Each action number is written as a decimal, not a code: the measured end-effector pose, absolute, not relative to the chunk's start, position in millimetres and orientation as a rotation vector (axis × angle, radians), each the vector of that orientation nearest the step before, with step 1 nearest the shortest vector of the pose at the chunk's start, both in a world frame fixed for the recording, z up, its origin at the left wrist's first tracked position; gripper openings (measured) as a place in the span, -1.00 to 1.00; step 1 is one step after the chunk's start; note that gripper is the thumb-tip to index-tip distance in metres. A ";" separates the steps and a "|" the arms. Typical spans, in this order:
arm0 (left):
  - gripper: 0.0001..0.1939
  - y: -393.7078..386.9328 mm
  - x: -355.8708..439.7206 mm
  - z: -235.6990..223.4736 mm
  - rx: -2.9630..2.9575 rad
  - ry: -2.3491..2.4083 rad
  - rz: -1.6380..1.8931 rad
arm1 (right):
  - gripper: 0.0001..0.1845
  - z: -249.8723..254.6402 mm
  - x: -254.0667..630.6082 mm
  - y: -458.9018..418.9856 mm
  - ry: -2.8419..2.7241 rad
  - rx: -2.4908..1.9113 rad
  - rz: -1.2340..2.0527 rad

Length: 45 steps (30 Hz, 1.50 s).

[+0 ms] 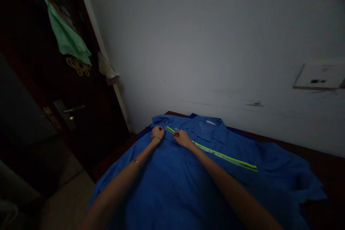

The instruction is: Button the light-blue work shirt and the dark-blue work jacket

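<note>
A blue work shirt lies spread out with its collar toward the wall. Across its chest runs a yellow-green and silver reflective strip. My left hand, with bracelets on wrist and forearm, is closed at the shirt near the strip's left end. Just to its right, my right hand is closed over the strip, fingers pinched on the cloth below a small white mark. The fingertips of both hands are partly hidden.
The shirt rests on a dark wooden table against a pale wall. At left stands a dark door with a metal handle and a green cloth hanging on it. A white wall socket is at right.
</note>
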<state>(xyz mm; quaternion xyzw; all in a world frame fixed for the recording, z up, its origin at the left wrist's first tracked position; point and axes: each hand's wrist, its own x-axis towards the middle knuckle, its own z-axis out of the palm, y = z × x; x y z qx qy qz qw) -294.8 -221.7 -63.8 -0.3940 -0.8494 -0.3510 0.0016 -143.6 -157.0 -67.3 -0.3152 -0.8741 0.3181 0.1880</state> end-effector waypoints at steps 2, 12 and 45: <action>-0.81 -215.9 -295.6 -69.6 -1.066 -2.628 -1.309 | -0.73 -69.0 -148.5 -154.3 -2.450 -0.926 0.898; -0.80 -211.7 -270.9 -78.6 -0.643 -2.508 -1.612 | -0.81 -69.9 -156.3 -145.2 -2.475 -0.886 0.976; -0.68 -252.0 -240.3 -65.3 -1.139 -3.042 -1.775 | -0.82 -72.9 -152.2 -140.5 -2.382 -0.778 1.264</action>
